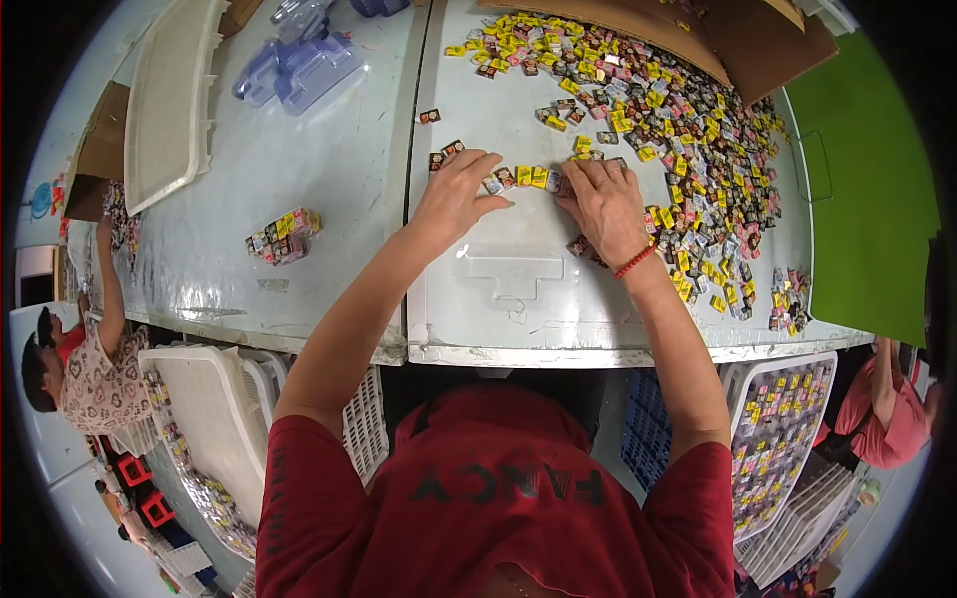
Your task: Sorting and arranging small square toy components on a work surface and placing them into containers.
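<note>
Between my hands a short row of small printed boxes (531,177), yellow, dark and white, lies on the pale table. My left hand (454,204) is at the row's left end, thumb and fingers apart around its end boxes. At the other end my right hand (603,204), with a red bracelet on the wrist, has its fingers curled down on small boxes; its fingers partly hide them. A few dark boxes (446,155) lie just beyond my left hand. Toward me sits a clear stepped plastic tray (513,277). A wrapped block of boxes (284,236) rests farther left.
A large loose pile of small boxes (688,149) spreads across the right, by an open cardboard carton (738,45). Clear bluish plastic trays (304,75) and a white crate lid (171,95) lie back left. Filled crates (783,444) stand below the table edge. Other people work at both sides.
</note>
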Demonstrator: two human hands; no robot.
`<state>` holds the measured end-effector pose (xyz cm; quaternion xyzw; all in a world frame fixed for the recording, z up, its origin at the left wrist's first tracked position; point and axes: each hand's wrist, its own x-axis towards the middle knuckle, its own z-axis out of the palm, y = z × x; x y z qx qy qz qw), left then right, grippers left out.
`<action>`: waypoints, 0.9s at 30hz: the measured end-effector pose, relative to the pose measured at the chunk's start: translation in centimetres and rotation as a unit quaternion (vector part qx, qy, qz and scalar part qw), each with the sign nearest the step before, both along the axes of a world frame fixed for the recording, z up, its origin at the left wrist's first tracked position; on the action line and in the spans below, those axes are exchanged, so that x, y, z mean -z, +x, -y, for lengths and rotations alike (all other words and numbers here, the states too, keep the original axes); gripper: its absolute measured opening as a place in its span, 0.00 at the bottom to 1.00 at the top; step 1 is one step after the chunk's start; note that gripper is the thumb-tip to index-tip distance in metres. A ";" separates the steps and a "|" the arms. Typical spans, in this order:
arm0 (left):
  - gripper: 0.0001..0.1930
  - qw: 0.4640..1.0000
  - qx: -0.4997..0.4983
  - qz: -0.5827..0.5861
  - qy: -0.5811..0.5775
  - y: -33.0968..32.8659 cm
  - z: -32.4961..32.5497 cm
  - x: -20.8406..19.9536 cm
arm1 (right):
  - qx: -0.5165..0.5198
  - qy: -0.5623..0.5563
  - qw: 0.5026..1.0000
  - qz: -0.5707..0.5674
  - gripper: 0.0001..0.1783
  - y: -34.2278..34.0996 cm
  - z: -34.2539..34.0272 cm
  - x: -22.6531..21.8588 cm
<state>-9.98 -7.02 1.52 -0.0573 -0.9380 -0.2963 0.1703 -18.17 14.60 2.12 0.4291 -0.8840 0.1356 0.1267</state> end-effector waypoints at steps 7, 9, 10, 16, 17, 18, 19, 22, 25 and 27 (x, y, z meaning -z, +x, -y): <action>0.24 0.994 0.067 0.078 0.030 -1.5 0.8 0.6 | -0.003 -0.005 0.999 0.046 0.22 -0.2 0.3 0.0; 0.22 0.991 0.090 0.096 0.023 -1.8 0.9 0.6 | -0.003 0.001 0.998 0.065 0.22 -0.4 0.3 -0.1; 0.22 0.991 0.089 0.098 0.024 -1.9 0.9 0.7 | -0.012 -0.004 0.998 0.069 0.22 -0.5 0.3 0.0; 0.21 0.994 0.109 0.014 -0.018 -2.1 -0.5 1.7 | -0.072 -0.047 0.996 0.036 0.19 -0.4 0.7 1.0; 0.20 0.993 0.114 -0.017 -0.025 -2.4 -0.6 1.8 | -0.079 -0.038 0.996 0.014 0.19 -0.6 0.9 1.1; 0.20 0.992 0.115 -0.045 -0.031 -2.4 -0.7 2.0 | -0.076 -0.040 0.996 0.007 0.17 -0.6 1.1 1.1; 0.16 0.993 0.099 -0.063 -0.020 -2.5 -0.8 2.2 | -0.074 -0.036 0.997 0.009 0.17 -0.8 1.2 0.8; 0.13 0.991 0.110 -0.070 -0.039 -3.0 -1.0 2.0 | -0.070 -0.043 0.997 0.015 0.16 -0.8 1.0 1.1; 0.12 0.991 0.108 -0.064 -0.048 -1.6 -1.3 1.5 | -0.059 -0.045 0.996 0.039 0.15 0.3 1.0 0.3; 0.11 0.991 0.107 -0.074 -0.033 0.0 -1.8 0.4 | -0.056 -0.049 0.995 0.061 0.14 1.8 0.4 -1.3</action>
